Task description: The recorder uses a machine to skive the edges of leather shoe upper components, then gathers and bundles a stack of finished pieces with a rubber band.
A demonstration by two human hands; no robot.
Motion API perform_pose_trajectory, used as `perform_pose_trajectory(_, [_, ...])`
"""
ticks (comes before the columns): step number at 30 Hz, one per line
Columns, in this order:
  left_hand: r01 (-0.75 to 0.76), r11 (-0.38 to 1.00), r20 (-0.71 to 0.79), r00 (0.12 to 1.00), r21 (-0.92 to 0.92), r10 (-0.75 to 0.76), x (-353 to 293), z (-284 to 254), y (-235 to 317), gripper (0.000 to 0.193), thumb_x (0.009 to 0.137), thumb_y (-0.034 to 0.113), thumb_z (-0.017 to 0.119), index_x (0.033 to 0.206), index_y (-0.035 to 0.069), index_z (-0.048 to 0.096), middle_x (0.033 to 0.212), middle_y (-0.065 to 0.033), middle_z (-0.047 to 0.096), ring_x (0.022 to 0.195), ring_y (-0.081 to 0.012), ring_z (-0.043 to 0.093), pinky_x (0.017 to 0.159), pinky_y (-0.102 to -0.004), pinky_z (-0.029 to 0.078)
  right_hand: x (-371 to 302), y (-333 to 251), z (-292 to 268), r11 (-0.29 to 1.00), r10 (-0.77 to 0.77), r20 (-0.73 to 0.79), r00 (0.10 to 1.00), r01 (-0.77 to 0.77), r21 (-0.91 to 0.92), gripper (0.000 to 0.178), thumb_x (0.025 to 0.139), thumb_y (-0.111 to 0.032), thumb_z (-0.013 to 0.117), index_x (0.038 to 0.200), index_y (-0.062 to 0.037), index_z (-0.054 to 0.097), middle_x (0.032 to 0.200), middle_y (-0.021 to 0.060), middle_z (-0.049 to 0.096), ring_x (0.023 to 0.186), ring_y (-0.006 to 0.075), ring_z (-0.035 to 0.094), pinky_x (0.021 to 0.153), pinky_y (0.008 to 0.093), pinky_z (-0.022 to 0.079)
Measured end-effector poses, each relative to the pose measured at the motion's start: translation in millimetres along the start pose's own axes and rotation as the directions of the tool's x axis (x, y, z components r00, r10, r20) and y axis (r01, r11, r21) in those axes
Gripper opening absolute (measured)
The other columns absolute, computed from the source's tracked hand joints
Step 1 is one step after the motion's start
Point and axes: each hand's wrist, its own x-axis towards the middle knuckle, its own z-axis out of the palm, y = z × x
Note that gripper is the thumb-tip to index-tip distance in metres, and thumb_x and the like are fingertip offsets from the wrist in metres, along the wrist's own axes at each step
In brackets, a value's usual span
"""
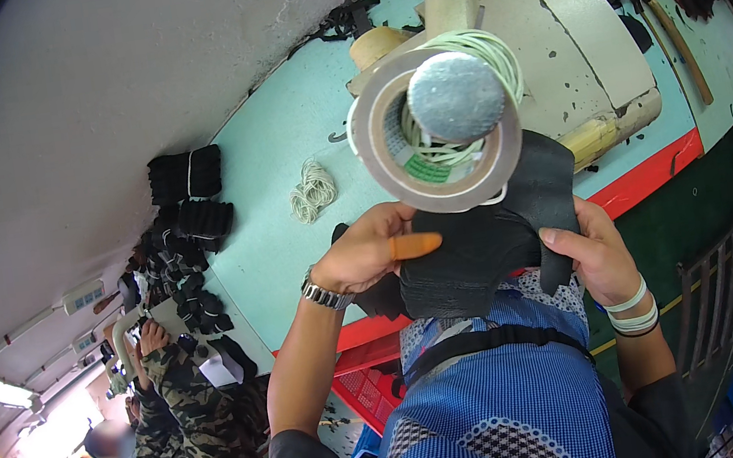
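Observation:
A thick stack of flat black pieces (pixel 464 257), like cut leather or fabric, is between my hands at the table's near edge, above my blue apron. My left hand (pixel 370 252) is closed on the stack's left side; an orange finger cover (pixel 416 245) is on one digit. My right hand (pixel 595 253) grips the right side, thumb on top, where a black piece (pixel 542 176) bends upward. Above the stack stands a post with a round metal top (pixel 457 96), a roll of clear tape (pixel 381 166) and pale cord (pixel 497 56) around it.
On the pale green table (pixel 258 155) lie a cord bundle (pixel 313 191) and tied black stacks (pixel 186 175). A worn beige machine body (pixel 560 42) and a hammer (pixel 683 48) lie right. A co-worker in a camouflage sleeve (pixel 198 393) works at left. A red crate (pixel 371 397) stands below the table.

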Motion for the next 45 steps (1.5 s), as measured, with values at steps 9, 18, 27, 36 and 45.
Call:
perform_pose_trajectory(9, [-0.136,0.963,-0.011,0.990,-0.232,0.138,-3.0,-3.0,-27.1,0.031,0.097,0.019,0.049,0.118,-0.003,0.054,0.102,-0.0046,0.065,0.073,-0.0005,0.060,0.057,-0.0160,0.049,-3.4,-1.4,3.4,0.999,-0.018,0.011,1.000,0.018,-0.037,0.028,0.082,-0.002,0.055,0.109,0.0034,0.054,0.090,0.0013,0.059,0.077,0.0062,0.053,0.069,0.0223,0.044])
perform_pose_trajectory(18, [-0.118,0.990,-0.091,0.990,-0.075,0.111,8.0,-0.5,-31.4,0.037,0.096,0.021,0.051,0.124,-0.004,0.052,0.082,0.0054,0.062,0.059,0.0027,0.047,0.050,-0.0141,0.039,-7.1,2.4,5.0,0.996,-0.078,-0.031,0.996,0.077,-0.045,0.028,0.081,-0.004,0.056,0.108,0.0037,0.054,0.086,0.0004,0.058,0.075,0.0060,0.052,0.068,0.0221,0.043])
perform_pose_trajectory(27, [-0.084,0.996,-0.165,0.983,-0.021,0.079,16.8,8.4,-28.2,0.032,0.096,0.024,0.052,0.112,-0.002,0.061,0.078,0.0071,0.060,0.057,0.0041,0.046,0.048,-0.0129,0.037,-8.6,2.9,9.1,0.996,-0.094,-0.093,0.991,0.094,-0.008,0.034,0.080,-0.004,0.056,0.113,0.0038,0.053,0.089,0.0019,0.058,0.076,0.0069,0.052,0.070,0.0222,0.043])
perform_pose_trajectory(36, [0.017,0.999,-0.172,0.985,-0.048,-0.025,11.1,9.5,-18.9,0.043,0.095,0.018,0.054,0.129,-0.006,0.045,0.103,-0.0067,0.065,0.078,-0.0036,0.057,0.066,-0.0171,0.049,-12.5,5.5,9.9,0.993,-0.116,-0.105,0.988,0.118,0.015,0.035,0.080,-0.005,0.057,0.113,0.0051,0.053,0.093,0.0030,0.058,0.079,0.0079,0.053,0.074,0.0226,0.043])
perform_pose_trajectory(45, [0.156,0.987,-0.107,0.983,0.047,-0.150,11.5,7.4,-24.4,0.033,0.096,0.025,0.051,0.107,-0.004,0.061,0.085,-0.0023,0.066,0.070,-0.0029,0.060,0.059,-0.0153,0.049,-14.1,10.6,7.2,0.992,-0.126,-0.106,0.986,0.127,0.001,0.035,0.081,-0.005,0.057,0.113,0.0052,0.053,0.091,0.0020,0.058,0.079,0.0071,0.051,0.073,0.0220,0.042])
